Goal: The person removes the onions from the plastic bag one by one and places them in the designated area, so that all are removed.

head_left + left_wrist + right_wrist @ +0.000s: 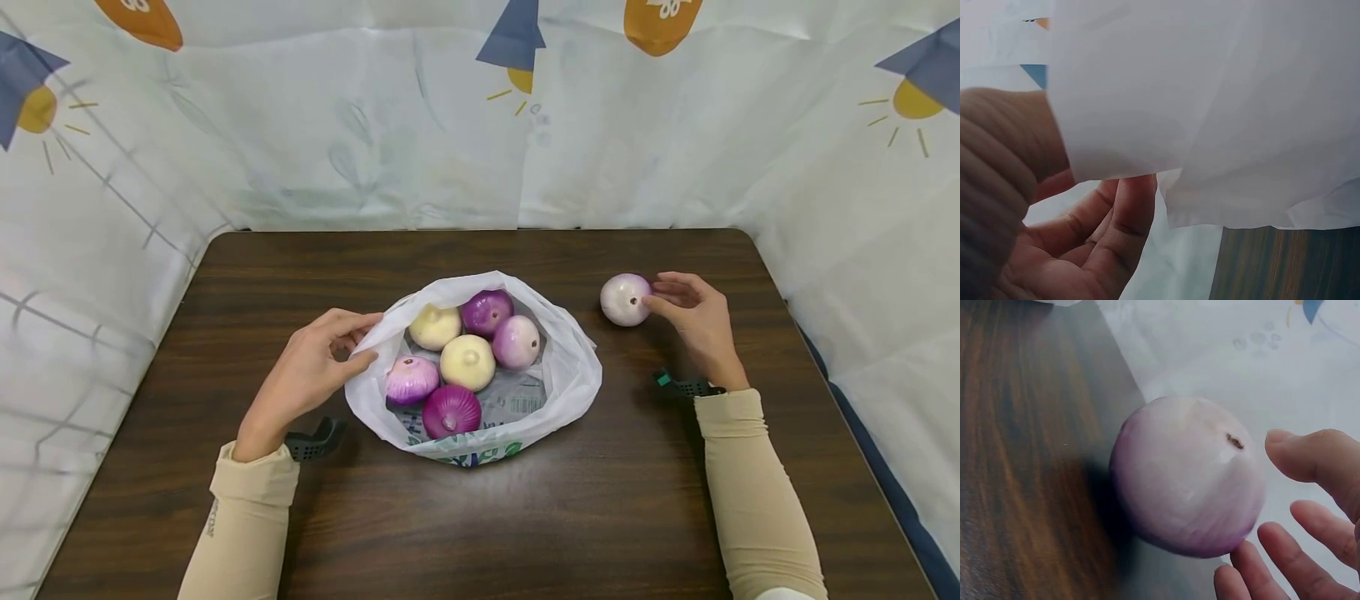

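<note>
Pale purple-and-white round peeled onion sits on the dark brown wood-grain table, R of the bag & well apart from it. Prob. firm, moderately heavy for its size; skin looks smooth & glossy, so likely a bit slippery. Shouldn't crush under a normal grip, but could bruise or roll. Best hold approx. its widest part, thumb opp. fingers, not by the small dark root spot.

R hand is just beside it, on the onion's R side: thumb & fingers part-spread, loosely bent, no firm grip visible. In R wrist view thumb tip stands clear; one lower fingertip seems to meet the onion's edge, contact hard to confirm.

L hand is at the L rim of the white thin-plastic bag, fingers half bent, thumb & index touching the edge. Plastic hides some tips in L wrist view, so can't tell if it's pinching. Bag's prob. light & floppy; take by rim.

Inside: 2 deep purple onions, 2 pale yellow onions, 2 purple-white onions. Behind table: white printed cloth.
</note>
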Tool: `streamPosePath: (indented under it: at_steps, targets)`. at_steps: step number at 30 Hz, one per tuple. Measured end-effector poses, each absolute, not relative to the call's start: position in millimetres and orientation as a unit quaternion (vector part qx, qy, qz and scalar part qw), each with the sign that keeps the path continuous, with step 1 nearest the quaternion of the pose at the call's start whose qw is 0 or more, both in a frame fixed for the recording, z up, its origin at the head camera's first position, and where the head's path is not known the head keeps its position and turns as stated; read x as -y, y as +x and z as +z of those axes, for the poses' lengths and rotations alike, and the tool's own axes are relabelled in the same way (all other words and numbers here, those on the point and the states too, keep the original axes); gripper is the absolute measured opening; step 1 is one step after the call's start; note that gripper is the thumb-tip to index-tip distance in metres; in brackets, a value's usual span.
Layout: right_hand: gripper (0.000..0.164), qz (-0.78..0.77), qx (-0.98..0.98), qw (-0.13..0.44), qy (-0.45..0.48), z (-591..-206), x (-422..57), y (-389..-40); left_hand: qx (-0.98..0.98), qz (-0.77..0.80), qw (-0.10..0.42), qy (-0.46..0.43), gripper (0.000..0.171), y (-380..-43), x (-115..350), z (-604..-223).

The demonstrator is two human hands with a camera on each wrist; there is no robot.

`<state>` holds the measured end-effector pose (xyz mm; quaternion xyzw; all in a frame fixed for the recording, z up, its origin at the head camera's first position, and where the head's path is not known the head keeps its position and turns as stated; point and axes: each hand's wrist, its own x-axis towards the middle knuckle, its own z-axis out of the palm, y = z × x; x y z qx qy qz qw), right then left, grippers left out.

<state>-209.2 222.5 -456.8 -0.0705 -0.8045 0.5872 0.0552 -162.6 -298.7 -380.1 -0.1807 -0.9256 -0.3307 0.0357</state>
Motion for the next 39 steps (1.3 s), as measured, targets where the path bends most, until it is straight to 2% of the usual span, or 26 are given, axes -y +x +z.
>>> streamPosePath:
  at_steps: [6,23,32,39]
  targets:
    - [0.046,0.602,0.792,0.073,-0.063,-451,-222,-208,0.925,-0.333,0.034,-0.178,0.045,-160,302,-380]
    - [0.047,0.665,0.740,0.105,0.008,-412,-189,-193,0.907,-0.372,0.049,-0.192,0.046,-161,305,-374]
    - [0.044,0.601,0.793,0.082,0.057,-386,-153,-193,0.903,-0.384,0.043,-0.188,0.044,-157,306,-372]
    - [0.042,0.599,0.792,0.050,0.112,-369,-123,-194,0.906,-0.382,0.000,-0.185,0.048,-157,306,-369]
